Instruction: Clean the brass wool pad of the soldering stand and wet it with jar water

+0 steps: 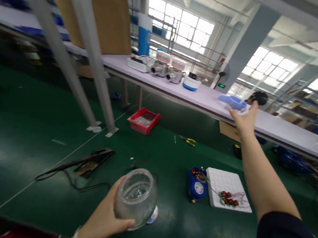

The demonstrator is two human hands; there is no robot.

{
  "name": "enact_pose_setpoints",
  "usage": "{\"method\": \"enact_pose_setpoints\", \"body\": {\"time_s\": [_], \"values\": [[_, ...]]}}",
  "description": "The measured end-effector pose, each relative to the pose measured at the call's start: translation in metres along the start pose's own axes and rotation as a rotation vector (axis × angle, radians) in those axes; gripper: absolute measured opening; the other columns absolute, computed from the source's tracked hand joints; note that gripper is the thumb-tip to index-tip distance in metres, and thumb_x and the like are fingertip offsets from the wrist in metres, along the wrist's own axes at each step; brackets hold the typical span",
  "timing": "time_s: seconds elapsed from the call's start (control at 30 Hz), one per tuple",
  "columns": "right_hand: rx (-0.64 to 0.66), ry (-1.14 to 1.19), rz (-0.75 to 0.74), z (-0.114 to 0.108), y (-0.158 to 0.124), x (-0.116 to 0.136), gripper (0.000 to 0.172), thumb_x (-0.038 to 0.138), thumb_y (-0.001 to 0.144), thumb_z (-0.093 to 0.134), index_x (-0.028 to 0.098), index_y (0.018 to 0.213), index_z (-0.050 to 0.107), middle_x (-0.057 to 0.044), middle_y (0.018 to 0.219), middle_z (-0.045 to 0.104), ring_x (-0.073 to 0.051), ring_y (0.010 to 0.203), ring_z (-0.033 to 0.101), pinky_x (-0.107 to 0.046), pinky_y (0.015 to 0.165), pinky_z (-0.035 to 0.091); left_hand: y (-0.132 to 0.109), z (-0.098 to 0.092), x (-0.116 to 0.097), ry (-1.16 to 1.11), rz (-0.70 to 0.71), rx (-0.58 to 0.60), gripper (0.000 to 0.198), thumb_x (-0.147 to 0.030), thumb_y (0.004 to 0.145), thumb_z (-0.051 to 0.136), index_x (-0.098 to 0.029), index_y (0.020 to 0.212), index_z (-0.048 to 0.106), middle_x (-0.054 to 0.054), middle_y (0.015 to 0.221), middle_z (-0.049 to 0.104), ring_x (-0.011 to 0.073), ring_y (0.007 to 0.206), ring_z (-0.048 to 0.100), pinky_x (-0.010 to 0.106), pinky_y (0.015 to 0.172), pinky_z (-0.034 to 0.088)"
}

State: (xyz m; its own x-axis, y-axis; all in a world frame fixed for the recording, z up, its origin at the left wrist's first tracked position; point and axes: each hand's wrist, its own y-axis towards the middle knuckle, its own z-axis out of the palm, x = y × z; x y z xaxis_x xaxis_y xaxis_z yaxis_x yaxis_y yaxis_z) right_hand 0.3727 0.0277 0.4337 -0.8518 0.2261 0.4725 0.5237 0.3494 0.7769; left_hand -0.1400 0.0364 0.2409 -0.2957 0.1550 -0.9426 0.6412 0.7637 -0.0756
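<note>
Hiding, apparently, part of the blue dish (231, 101): right hand (244, 121).

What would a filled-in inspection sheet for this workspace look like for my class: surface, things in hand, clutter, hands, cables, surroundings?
Surface: green surface, pale line across it.
Things in hand: clear rounded jar; lilac container on the shelf.
Clutter: yellow-handled pliers, red tray, blue meter, white foam tray bearing small wired parts.
Hands: left hand grips the jar; right hand is at the lilac container, contact unclear.
Cables: black cable loose on the green surface, left of the jar.
Surroundings: metal-bodied devices on the shelf; windows behind.
</note>
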Motion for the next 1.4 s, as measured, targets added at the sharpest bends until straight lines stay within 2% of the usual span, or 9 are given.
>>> {"method": "enact_pose_setpoints", "body": {"time_s": [0.1, 0.2, 0.27, 0.4, 0.73, 0.83, 0.97, 1.23, 1.4], "values": [[0.204, 0.272, -0.045, -0.006, -0.103, 0.056, 0.076, 0.043, 0.075, 0.068, 0.022, 0.138, 0.031, -0.013, 0.138, 0.037, -0.023, 0.128, 0.04, -0.039, 0.11, 0.035, -0.014, -0.003, 0.005, -0.102, 0.071, -0.047, 0.117, -0.048, 0.048, 0.084, -0.022, 0.138, 0.014, 0.016, 0.142, 0.031, 0.0337, 0.132, 0.03, 0.052, 0.114, 0.017], [0.94, 0.561, -0.034, -0.011, -0.23, 0.111, 0.073, 0.045, 0.079, 0.064, 0.031, 0.139, 0.027, -0.009, 0.144, 0.03, -0.025, 0.13, 0.038, -0.046, 0.107, 0.039, -0.027, -0.009, 0.021, -0.227, 0.115, -0.14, 0.116, -0.048, 0.049, 0.085, -0.021, 0.139, 0.017, 0.017, 0.143, 0.031, 0.0339, 0.132, 0.031, 0.052, 0.114, 0.017], [1.227, 0.661, -0.083, -0.007, -0.302, 0.14, 0.091, 0.053, 0.071, 0.069, 0.03, 0.143, 0.019, -0.011, 0.15, 0.018, -0.03, 0.138, 0.023, -0.051, 0.109, 0.035, -0.035, -0.014, 0.035, -0.314, 0.145, -0.186, 0.112, -0.049, 0.051, 0.084, -0.022, 0.139, 0.021, 0.015, 0.142, 0.032, 0.0334, 0.132, 0.032, 0.05, 0.114, 0.019], [1.36, 0.718, -0.139, 0.022, -0.38, 0.181, 0.123, 0.06, 0.053, 0.078, 0.03, 0.145, 0.002, -0.014, 0.153, 0.003, -0.036, 0.141, 0.008, -0.06, 0.113, 0.016, -0.047, -0.028, 0.06, -0.392, 0.15, -0.183, 0.111, -0.049, 0.051, 0.085, -0.023, 0.14, 0.024, 0.014, 0.141, 0.034, 0.0332, 0.131, 0.033, 0.05, 0.113, 0.021], [1.142, 0.83, 0.203, 0.089, -0.474, 0.268, 0.124, 0.046, 0.054, 0.081, 0.023, 0.144, -0.001, -0.017, 0.148, 0.02, -0.034, 0.137, 0.024, -0.057, 0.113, 0.016, -0.049, -0.14, 0.132, -0.59, 0.095, 0.103, 0.114, -0.068, 0.058, 0.07, -0.021, 0.145, 0.014, 0.014, 0.15, 0.024, 0.0265, 0.137, 0.027, 0.041, 0.114, 0.023], [1.07, 0.782, 0.244, 0.106, -0.485, 0.288, 0.124, 0.045, 0.054, 0.081, 0.023, 0.145, 0.0, -0.017, 0.147, 0.023, -0.036, 0.134, 0.028, -0.06, 0.112, 0.017, -0.029, -0.185, 0.177, -0.126, -0.094, -0.171, 0.067, -0.063, 0.086, 0.04, -0.015, 0.132, 0.044, 0.012, 0.133, 0.05, 0.0215, 0.12, 0.05, 0.034, 0.102, 0.042], [1.001, 0.656, 0.13, 0.133, -0.483, 0.306, 0.116, 0.042, 0.056, 0.08, 0.023, 0.144, 0.007, -0.016, 0.149, 0.019, -0.037, 0.136, 0.023, -0.062, 0.112, 0.017, 0.0, -0.229, 0.231, 0.334, -0.236, -0.473, 0.039, -0.04, 0.087, 0.044, -0.013, 0.11, 0.062, 0.012, 0.107, 0.064, 0.0274, 0.097, 0.06, 0.042, 0.091, 0.045], [0.974, 0.433, -0.13, 0.19, -0.484, 0.313, 0.108, 0.042, 0.061, 0.079, 0.023, 0.144, 0.013, -0.015, 0.148, 0.018, -0.033, 0.136, 0.022, -0.058, 0.11, 0.027, 0.03, -0.253, 0.291, 0.632, -0.142, -0.535, 0.036, -0.033, 0.091, 0.04, -0.017, 0.119, 0.055, 0.004, 0.123, 0.056, 0.0198, 0.107, 0.055, 0.027, 0.09, 0.044], [0.976, 0.422, -0.167, 0.207, -0.485, 0.32, 0.108, 0.043, 0.061, 0.079, 0.023, 0.144, 0.012, -0.015, 0.148, 0.017, -0.033, 0.136, 0.022, -0.057, 0.11, 0.027, 0.05, -0.251, 0.319, 0.753, -0.204, -0.423, 0.032, -0.027, 0.086, 0.047, -0.009, 0.11, 0.059, 0.014, 0.111, 0.056, 0.0297, 0.103, 0.05, 0.037, 0.09, 0.043]]}}
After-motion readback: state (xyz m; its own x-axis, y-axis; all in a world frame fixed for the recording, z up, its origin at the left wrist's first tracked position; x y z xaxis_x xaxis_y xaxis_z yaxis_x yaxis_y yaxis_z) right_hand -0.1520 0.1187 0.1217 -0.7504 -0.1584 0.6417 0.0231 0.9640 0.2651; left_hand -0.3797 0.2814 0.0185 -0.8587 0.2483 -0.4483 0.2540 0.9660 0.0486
